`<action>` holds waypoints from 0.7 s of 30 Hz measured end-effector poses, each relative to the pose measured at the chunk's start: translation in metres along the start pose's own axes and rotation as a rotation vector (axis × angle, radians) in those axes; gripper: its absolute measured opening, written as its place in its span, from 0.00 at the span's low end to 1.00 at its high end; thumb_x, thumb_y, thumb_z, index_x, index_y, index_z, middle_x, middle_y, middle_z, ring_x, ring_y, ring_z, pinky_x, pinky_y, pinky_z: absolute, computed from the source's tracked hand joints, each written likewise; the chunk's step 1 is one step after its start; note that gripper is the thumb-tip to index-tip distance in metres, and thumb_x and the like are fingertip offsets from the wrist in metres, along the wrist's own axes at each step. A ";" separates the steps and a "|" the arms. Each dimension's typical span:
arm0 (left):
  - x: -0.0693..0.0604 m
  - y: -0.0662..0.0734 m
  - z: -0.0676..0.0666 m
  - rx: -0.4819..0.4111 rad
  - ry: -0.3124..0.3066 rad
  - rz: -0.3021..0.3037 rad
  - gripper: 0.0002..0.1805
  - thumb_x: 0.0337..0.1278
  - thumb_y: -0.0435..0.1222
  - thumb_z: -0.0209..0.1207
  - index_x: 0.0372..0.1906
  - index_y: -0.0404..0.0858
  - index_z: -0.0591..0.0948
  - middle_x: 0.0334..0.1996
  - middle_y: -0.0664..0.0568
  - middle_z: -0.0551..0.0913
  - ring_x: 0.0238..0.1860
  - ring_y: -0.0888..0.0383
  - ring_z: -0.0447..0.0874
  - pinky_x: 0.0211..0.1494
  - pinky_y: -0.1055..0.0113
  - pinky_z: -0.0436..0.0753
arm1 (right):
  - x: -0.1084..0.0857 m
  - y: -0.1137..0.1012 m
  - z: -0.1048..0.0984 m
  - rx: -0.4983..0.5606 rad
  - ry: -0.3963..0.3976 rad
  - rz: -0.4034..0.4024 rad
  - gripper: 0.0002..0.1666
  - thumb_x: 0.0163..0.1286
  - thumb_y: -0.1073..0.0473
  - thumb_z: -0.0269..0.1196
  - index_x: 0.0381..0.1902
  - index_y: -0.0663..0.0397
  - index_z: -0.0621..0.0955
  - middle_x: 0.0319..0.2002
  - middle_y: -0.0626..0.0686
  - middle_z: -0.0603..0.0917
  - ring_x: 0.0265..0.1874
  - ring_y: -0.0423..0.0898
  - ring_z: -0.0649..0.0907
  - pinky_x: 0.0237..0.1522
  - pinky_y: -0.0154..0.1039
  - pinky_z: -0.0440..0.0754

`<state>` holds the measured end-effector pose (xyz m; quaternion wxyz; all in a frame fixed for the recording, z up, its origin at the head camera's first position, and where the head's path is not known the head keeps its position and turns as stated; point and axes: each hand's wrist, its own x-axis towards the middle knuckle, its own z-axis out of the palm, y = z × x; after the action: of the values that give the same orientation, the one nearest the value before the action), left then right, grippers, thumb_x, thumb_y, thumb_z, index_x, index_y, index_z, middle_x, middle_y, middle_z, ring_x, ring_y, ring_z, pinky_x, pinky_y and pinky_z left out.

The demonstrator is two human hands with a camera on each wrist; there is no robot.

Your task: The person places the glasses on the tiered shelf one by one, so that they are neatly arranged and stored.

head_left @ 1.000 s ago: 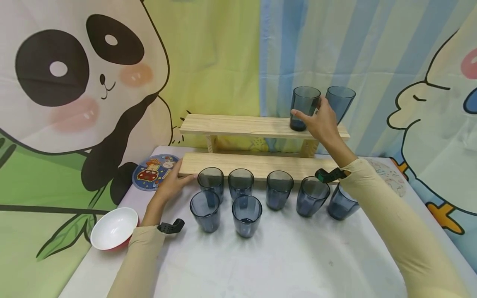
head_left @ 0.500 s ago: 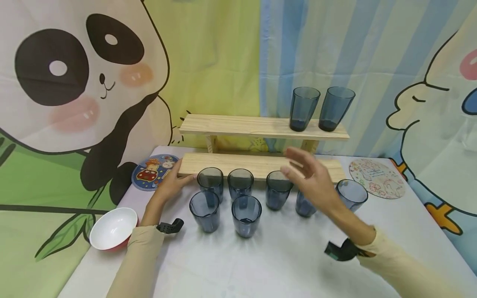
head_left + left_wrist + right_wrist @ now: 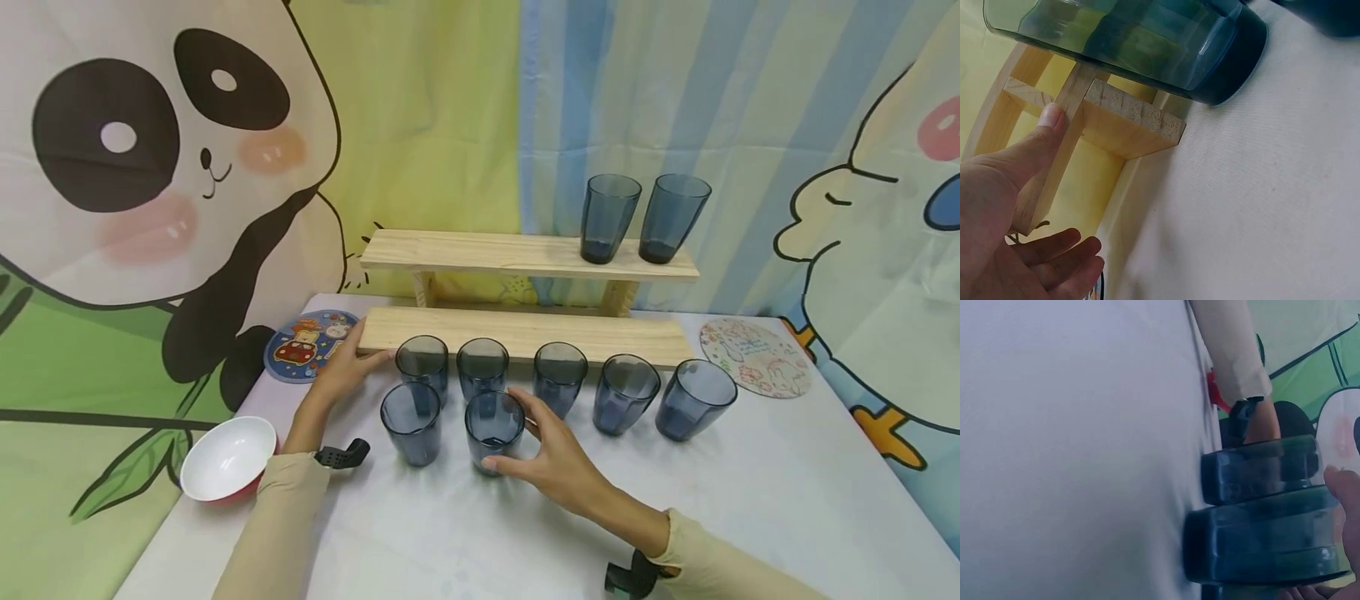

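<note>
In the head view my left hand (image 3: 341, 371) is at the left end of the lower board of a two-step wooden shelf (image 3: 525, 333). The left wrist view shows its thumb (image 3: 1052, 119) extended against the wood and the other fingers loosely bent, off to one side. My right hand (image 3: 558, 458) is spread around a blue-grey glass (image 3: 495, 429) in the front row, thumb on the near side and forefinger by the far rim. Firm contact cannot be told. Beside that glass stands another one (image 3: 411, 425). Two more glasses (image 3: 610, 218) stand on the upper board's right side.
A row of several glasses (image 3: 558, 379) stands before the shelf. A white bowl (image 3: 228, 460) with a red outside sits at the table's left edge. Round mats lie at both ends of the shelf, a blue one (image 3: 303, 346) left and a pale one (image 3: 757, 358) right.
My right hand has let go of the glass on the upper board, leaving it standing there, and has come down and left to a front-row glass. My left hand has stayed in place.
</note>
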<state>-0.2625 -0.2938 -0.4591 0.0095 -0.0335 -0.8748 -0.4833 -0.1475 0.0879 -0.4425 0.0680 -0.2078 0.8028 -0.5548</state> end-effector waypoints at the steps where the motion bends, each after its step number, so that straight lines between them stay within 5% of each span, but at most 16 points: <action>1: 0.000 -0.001 0.000 -0.006 0.000 0.005 0.53 0.73 0.49 0.65 0.88 0.48 0.44 0.85 0.38 0.49 0.84 0.34 0.47 0.83 0.34 0.49 | 0.001 0.002 0.002 -0.001 0.004 0.006 0.60 0.55 0.42 0.83 0.80 0.47 0.66 0.73 0.43 0.75 0.76 0.43 0.72 0.77 0.39 0.68; 6: 0.001 -0.002 0.001 -0.023 0.001 0.013 0.53 0.73 0.47 0.66 0.88 0.47 0.44 0.85 0.38 0.49 0.84 0.35 0.46 0.83 0.35 0.48 | 0.003 0.006 0.010 -0.004 0.031 -0.011 0.55 0.56 0.44 0.83 0.77 0.40 0.70 0.71 0.43 0.76 0.74 0.43 0.74 0.76 0.43 0.69; 21: 0.002 0.000 0.002 0.002 0.016 0.010 0.52 0.73 0.47 0.66 0.87 0.45 0.45 0.85 0.36 0.50 0.83 0.33 0.48 0.83 0.34 0.49 | 0.003 0.009 0.012 0.115 -0.019 0.029 0.49 0.59 0.52 0.82 0.75 0.45 0.72 0.71 0.48 0.78 0.73 0.48 0.76 0.77 0.40 0.67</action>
<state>-0.2643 -0.2924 -0.4601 0.0191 -0.0338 -0.8749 -0.4828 -0.1486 0.0790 -0.4545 0.0956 -0.1972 0.7718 -0.5969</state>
